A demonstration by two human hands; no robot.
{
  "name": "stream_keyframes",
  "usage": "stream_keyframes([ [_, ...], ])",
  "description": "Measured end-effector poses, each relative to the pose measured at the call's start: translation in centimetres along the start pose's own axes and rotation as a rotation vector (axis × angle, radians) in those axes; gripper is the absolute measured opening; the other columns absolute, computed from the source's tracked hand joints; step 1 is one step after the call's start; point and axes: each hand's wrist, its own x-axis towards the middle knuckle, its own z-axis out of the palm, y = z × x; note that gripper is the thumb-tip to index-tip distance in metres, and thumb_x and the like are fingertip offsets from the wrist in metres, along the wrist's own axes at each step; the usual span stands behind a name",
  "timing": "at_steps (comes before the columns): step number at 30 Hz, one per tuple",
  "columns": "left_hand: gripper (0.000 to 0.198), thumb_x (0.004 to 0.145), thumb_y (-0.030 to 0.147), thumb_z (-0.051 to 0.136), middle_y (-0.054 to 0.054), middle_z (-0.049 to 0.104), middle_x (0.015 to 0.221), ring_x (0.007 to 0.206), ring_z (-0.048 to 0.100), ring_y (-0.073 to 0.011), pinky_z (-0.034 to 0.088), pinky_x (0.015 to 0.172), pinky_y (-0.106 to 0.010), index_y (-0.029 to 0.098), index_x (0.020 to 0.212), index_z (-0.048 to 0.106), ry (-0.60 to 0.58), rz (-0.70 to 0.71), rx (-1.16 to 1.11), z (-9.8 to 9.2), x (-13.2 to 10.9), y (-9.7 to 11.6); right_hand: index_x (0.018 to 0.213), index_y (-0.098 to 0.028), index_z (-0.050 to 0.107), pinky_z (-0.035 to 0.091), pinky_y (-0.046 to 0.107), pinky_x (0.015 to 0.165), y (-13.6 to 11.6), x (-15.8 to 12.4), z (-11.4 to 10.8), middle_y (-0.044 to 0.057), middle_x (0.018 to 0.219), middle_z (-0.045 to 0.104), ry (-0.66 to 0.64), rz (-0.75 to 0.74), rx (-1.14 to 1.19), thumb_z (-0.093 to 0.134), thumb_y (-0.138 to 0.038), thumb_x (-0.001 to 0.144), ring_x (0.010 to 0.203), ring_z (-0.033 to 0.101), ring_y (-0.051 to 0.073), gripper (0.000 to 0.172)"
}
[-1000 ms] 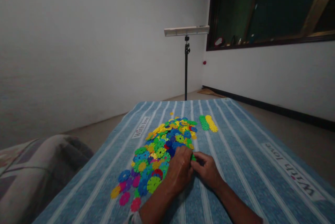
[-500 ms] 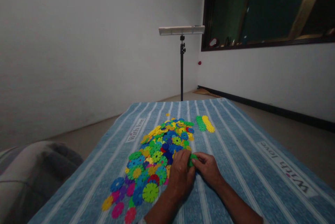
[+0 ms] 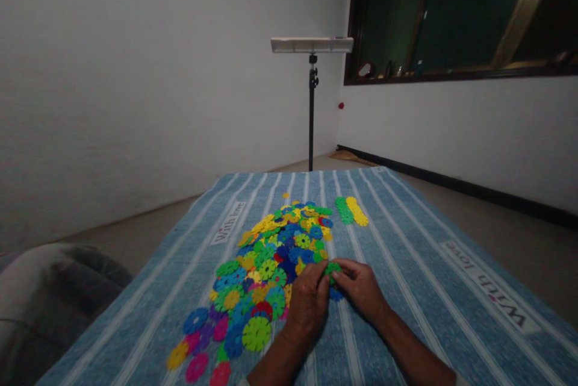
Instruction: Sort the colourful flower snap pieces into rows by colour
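My left hand (image 3: 309,297) and my right hand (image 3: 361,287) meet at the right edge of a heap of notched plastic discs (image 3: 266,268). Between their fingertips is a green notched disc (image 3: 333,270), pinched from both sides. Whether a second disc is joined to it is hidden by the fingers. Under the hands a blue disc (image 3: 336,294) lies on the cloth. Farther off to the right, a row of green discs (image 3: 344,211) lies beside a row of yellow discs (image 3: 357,212).
A blue and white striped cloth (image 3: 406,314) covers the table. Beyond its far edge stands a light panel (image 3: 311,45) on a black stand (image 3: 311,121). Grey fabric (image 3: 58,308) bulges at the lower left. A dark-framed window (image 3: 460,12) is at the upper right.
My fingers have shifted on the green disc, so more of its face shows. The blue disc below is more exposed. The whole view has moved slightly.
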Motion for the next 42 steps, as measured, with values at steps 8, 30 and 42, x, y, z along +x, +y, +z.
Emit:
stream_keyframes([
  [8,0.028,0.088,0.021,0.048,-0.009,0.071,0.093,0.087,0.066,-0.0215,0.053,0.081,-0.034,0.016,0.105,0.069,0.055,-0.012,-0.056,0.4,-0.1,-0.3,0.097,-0.016,0.074,0.056,0.031,0.064,0.4,0.0,-0.2,0.004,0.082,0.075,-0.037,-0.013,-0.072,0.066,-0.029,0.077,0.071,0.068,0.02,0.025],
  [30,0.025,0.081,0.012,0.048,-0.004,0.07,0.093,0.088,0.066,-0.0178,0.053,0.081,-0.031,0.019,0.098,0.065,0.153,-0.092,-0.207,1.3,-0.6,-0.4,0.097,-0.021,0.071,0.053,0.028,0.079,0.0,-0.6,-0.1,0.003,0.093,0.074,-0.054,-0.243,-0.322,0.061,-0.017,0.08,0.088,0.068,0.019,0.02],
  [42,0.022,0.083,0.011,0.045,-0.005,0.069,0.099,0.094,0.065,-0.0174,0.051,0.087,-0.032,0.019,0.091,0.063,0.176,-0.057,-0.214,1.1,-0.4,0.1,0.098,-0.022,0.071,0.053,0.029,0.082,-0.8,-0.8,0.0,0.004,0.094,0.073,-0.036,-0.411,-0.335,0.06,-0.016,0.083,0.089,0.068,0.018,0.019],
])
